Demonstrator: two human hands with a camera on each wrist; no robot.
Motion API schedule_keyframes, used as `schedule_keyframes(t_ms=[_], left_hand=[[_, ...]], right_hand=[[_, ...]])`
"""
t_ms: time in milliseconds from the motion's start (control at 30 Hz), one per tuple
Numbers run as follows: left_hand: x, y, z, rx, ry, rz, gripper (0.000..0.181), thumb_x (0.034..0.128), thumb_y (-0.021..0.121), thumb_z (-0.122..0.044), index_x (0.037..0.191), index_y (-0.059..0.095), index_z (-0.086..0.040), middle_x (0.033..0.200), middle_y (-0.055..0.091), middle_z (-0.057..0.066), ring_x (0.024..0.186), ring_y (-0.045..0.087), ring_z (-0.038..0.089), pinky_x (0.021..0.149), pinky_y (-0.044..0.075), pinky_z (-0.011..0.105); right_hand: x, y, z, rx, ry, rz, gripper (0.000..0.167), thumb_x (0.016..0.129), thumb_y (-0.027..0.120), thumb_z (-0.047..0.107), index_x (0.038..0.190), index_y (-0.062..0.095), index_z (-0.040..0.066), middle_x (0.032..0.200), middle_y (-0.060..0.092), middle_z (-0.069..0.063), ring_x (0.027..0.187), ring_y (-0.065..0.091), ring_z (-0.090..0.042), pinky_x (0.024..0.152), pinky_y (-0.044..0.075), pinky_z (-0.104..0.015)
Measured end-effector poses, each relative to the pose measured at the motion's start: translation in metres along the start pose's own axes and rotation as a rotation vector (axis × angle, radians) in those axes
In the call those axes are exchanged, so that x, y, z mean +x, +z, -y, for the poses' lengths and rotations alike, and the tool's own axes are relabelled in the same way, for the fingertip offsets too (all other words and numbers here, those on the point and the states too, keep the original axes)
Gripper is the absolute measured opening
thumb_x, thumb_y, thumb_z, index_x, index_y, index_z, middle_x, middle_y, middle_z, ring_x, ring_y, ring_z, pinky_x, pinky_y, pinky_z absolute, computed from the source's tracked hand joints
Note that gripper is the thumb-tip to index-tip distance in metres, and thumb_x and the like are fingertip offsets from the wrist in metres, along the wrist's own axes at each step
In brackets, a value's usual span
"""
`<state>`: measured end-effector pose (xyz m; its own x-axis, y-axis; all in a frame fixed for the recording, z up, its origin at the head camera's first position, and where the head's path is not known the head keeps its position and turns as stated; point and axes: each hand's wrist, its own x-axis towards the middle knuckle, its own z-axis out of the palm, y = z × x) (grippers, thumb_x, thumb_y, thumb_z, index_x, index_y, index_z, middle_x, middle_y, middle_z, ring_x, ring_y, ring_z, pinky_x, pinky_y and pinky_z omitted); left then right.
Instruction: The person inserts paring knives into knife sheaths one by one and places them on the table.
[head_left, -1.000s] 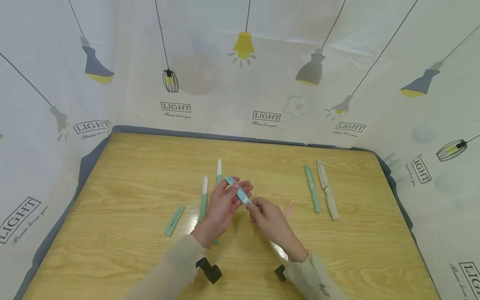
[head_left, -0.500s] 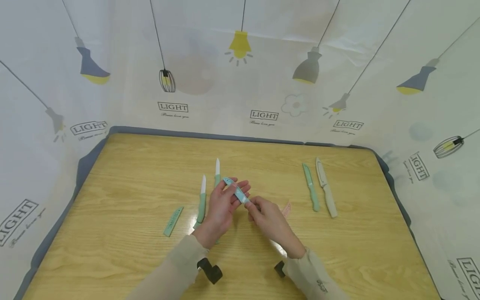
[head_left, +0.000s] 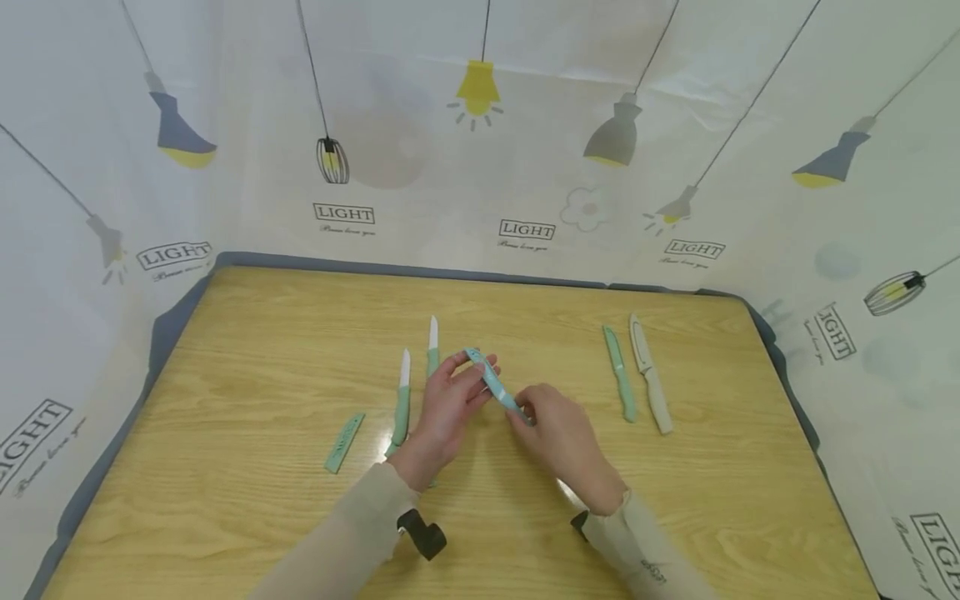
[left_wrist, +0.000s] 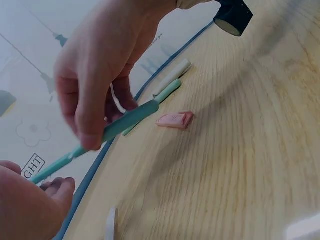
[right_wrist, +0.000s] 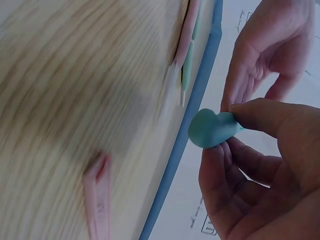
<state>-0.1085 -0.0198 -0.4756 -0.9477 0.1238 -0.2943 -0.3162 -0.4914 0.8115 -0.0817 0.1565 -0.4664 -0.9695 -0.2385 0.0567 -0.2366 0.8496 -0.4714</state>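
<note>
A turquoise knife (head_left: 512,403) with a matching blade sheath (head_left: 487,373) over its blade is held slantwise above the table between both hands. My left hand (head_left: 444,404) pinches the sheath near its tip end, thumb on top. My right hand (head_left: 561,435) pinches the knife's handle between thumb and fingers; the rounded handle end (right_wrist: 205,129) pokes out in the right wrist view. A small white strip shows where handle and sheath meet. Beneath, a pink sheath (left_wrist: 175,120) lies on the table, covered by my right hand in the head view.
Left of my hands lie two white-bladed green knives (head_left: 402,408) and a green sheath (head_left: 345,443). A pink-handled knife (right_wrist: 186,35) appears in the right wrist view. At right lie a sheathed green knife (head_left: 619,375) and a larger cream knife (head_left: 651,375). Printed curtains surround the table.
My right hand has shifted slightly right along the handle, exposing more of it. The sheathed knife has moved a little right in my hands, and the pink sheath is now covered in the head view.
</note>
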Motion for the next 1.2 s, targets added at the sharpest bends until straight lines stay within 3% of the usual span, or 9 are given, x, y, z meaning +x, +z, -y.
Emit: schedule_keyframes(t_ms=[133, 300, 433, 600, 700, 967, 1200], left_hand=[[-0.001, -0.008, -0.007, 0.019, 0.011, -0.029, 0.046, 0.1054, 0.054, -0.008, 0.147, 0.040, 0.004, 0.146, 0.055, 0.024, 0.133, 0.057, 0.035, 0.112, 0.049, 0.042], [-0.001, -0.031, -0.021, 0.034, 0.022, -0.100, 0.045, 0.1042, 0.056, -0.009, 0.145, 0.040, 0.001, 0.140, 0.062, 0.018, 0.128, 0.061, 0.032, 0.108, 0.052, 0.038], [-0.003, -0.050, -0.029, 0.067, 0.053, -0.141, 0.045, 0.1037, 0.055, -0.008, 0.145, 0.041, 0.002, 0.124, 0.069, 0.013, 0.117, 0.066, 0.027, 0.102, 0.055, 0.033], [-0.003, -0.065, -0.036, 0.065, 0.100, -0.184, 0.035, 0.1027, 0.054, -0.001, 0.136, 0.046, 0.005, 0.101, 0.073, 0.005, 0.094, 0.071, 0.016, 0.094, 0.058, 0.031], [-0.003, -0.069, -0.039, 0.044, 0.114, -0.202, 0.030, 0.1020, 0.055, 0.002, 0.132, 0.049, 0.004, 0.098, 0.072, 0.004, 0.090, 0.070, 0.014, 0.092, 0.059, 0.031], [-0.004, -0.082, -0.048, 0.106, 0.133, -0.246, 0.034, 0.1005, 0.057, 0.006, 0.133, 0.048, 0.004, 0.101, 0.066, -0.001, 0.095, 0.068, 0.013, 0.094, 0.058, 0.029], [-0.007, -0.094, -0.051, 0.116, 0.148, -0.310, 0.034, 0.0980, 0.060, 0.007, 0.130, 0.051, 0.002, 0.107, 0.063, 0.004, 0.093, 0.066, 0.011, 0.093, 0.058, 0.028]], right_hand=[[0.001, -0.012, -0.016, 0.012, 0.069, 0.022, 0.021, 0.096, 0.075, 0.022, 0.102, 0.074, 0.002, 0.087, 0.068, -0.004, 0.074, 0.064, -0.014, 0.061, 0.057, -0.030], [0.005, -0.029, -0.044, -0.013, 0.062, -0.021, 0.024, 0.097, 0.074, 0.018, 0.102, 0.073, -0.005, 0.085, 0.070, -0.010, 0.068, 0.066, -0.019, 0.056, 0.058, -0.030], [0.010, -0.040, -0.063, -0.041, 0.062, -0.054, 0.025, 0.097, 0.073, 0.015, 0.101, 0.072, -0.010, 0.083, 0.072, -0.015, 0.060, 0.063, -0.017, 0.048, 0.054, -0.027], [0.014, -0.048, -0.080, -0.078, 0.161, -0.009, 0.029, 0.100, 0.069, 0.018, 0.103, 0.072, -0.010, 0.079, 0.070, -0.012, 0.054, 0.056, -0.013, 0.045, 0.048, -0.026], [0.016, -0.047, -0.090, -0.100, 0.214, 0.020, 0.031, 0.102, 0.067, 0.020, 0.102, 0.071, -0.010, 0.072, 0.066, -0.009, 0.051, 0.054, -0.013, 0.043, 0.046, -0.026], [0.019, -0.040, -0.109, -0.180, 0.213, 0.018, 0.035, 0.103, 0.061, 0.016, 0.070, 0.061, 0.002, 0.061, 0.052, -0.006, 0.049, 0.048, -0.017, 0.040, 0.041, -0.027], [0.023, -0.033, -0.113, -0.253, 0.194, 0.022, 0.043, 0.103, 0.061, 0.015, 0.062, 0.050, 0.008, 0.058, 0.049, -0.005, 0.050, 0.047, -0.018, 0.042, 0.040, -0.029]])
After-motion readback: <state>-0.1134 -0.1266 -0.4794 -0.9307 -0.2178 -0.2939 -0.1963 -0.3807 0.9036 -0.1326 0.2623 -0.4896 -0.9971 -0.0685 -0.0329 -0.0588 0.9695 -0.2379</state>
